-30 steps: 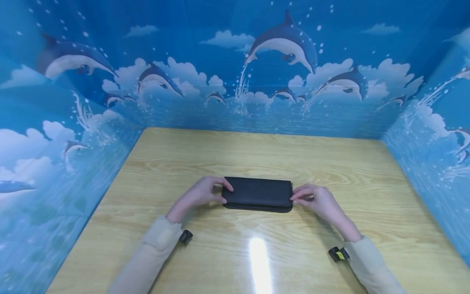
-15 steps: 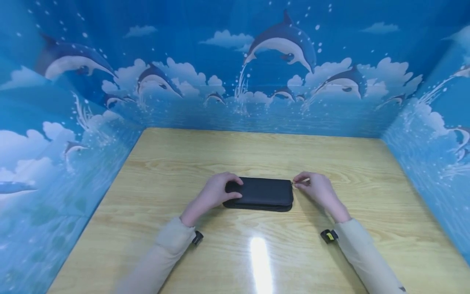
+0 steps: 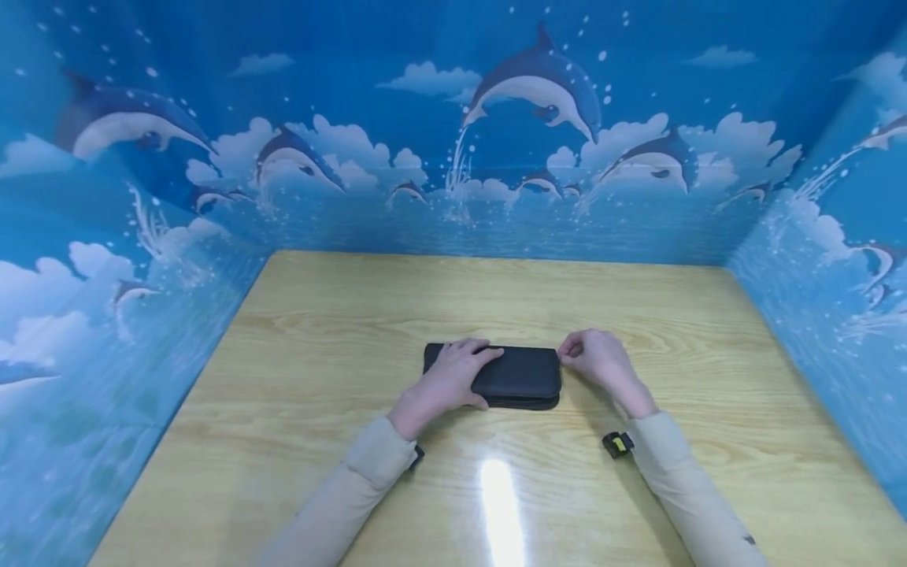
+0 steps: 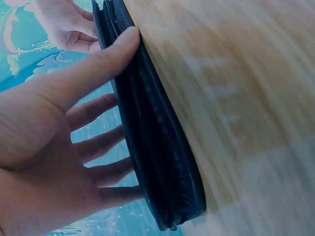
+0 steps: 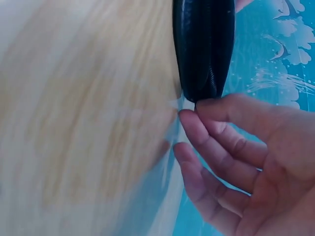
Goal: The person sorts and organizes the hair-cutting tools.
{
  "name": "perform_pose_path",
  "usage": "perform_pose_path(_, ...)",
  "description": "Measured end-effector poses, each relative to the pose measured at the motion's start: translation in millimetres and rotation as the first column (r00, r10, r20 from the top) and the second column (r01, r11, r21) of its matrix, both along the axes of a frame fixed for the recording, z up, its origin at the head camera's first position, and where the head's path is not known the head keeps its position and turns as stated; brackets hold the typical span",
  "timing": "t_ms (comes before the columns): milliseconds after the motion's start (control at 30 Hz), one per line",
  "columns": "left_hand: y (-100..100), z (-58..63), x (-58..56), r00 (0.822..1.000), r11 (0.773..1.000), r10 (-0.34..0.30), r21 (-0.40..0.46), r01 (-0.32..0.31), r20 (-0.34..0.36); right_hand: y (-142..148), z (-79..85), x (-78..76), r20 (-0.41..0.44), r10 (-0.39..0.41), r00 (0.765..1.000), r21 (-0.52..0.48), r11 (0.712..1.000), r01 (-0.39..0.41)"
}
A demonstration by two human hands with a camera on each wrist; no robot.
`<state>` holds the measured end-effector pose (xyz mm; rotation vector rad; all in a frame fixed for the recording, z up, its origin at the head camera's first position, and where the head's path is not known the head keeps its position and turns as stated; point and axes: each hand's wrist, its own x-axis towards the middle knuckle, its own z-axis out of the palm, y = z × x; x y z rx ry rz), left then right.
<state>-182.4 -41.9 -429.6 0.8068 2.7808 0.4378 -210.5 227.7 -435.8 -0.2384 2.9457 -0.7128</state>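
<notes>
A black zip-around wallet (image 3: 527,372) lies flat on the table, its long side across the head view. My left hand (image 3: 448,379) holds it across the left half, thumb at the near edge and fingers over the top toward the far edge. At the wallet's far right corner, my right hand (image 3: 601,361) pinches the zipper pull with thumb and index finger; the fingertips mostly hide the pull. The zipper teeth (image 5: 212,78) show along the wallet's end in the right wrist view. In the left wrist view the near side of the wallet (image 4: 160,147) gapes.
The wood-grain table (image 3: 354,299) is bounded at the back and sides by blue dolphin-print sheets (image 3: 397,118). A bright light reflection (image 3: 501,504) lies on the table in front of the wallet. Each wrist carries a small black camera (image 3: 618,444).
My left hand has slid right from the wallet's left end onto its top. My right hand has moved from the right end's near part to the far corner and taken the zipper pull.
</notes>
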Motion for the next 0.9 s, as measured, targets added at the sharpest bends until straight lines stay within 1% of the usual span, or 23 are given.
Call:
perform_pose_path(200,1,-0.8,1.0,1.0,1.0,0.018,0.026,-0.018,0.007,6,-3.8,2.9,-0.021,0.041,0.999,-0.026,0.999,-0.042)
perform_pose_path(300,1,-1.3,1.1,1.0,0.999,0.017,0.03,-0.017,0.002,9,-4.5,5.7,-0.027,0.04,0.999,-0.03,0.999,-0.041)
perform_pose_path(467,1,-1.2,1.2,1.0,0.999,0.019,0.034,-0.019,0.005,14,-3.8,10.9,0.006,0.029,1.0,-0.026,0.999,-0.029)
perform_pose_path(567,1,-1.2,1.3,1.0,0.999,0.021,0.041,-0.022,0.012,14,-3.9,13.0,0.02,0.039,0.999,-0.028,0.999,-0.039)
perform_pose_path(800,0,-1.2,0.9,1.0,0.998,0.025,0.056,-0.026,0.017,6,-7.0,9.4,-0.017,0.079,0.997,-0.058,0.995,-0.08)
perform_pose_path(900,1,-2.1,0.1,1.0,0.998,0.024,0.049,-0.025,0.019,5,-7.8,8.0,-0.015,0.076,0.997,-0.06,0.995,-0.077)
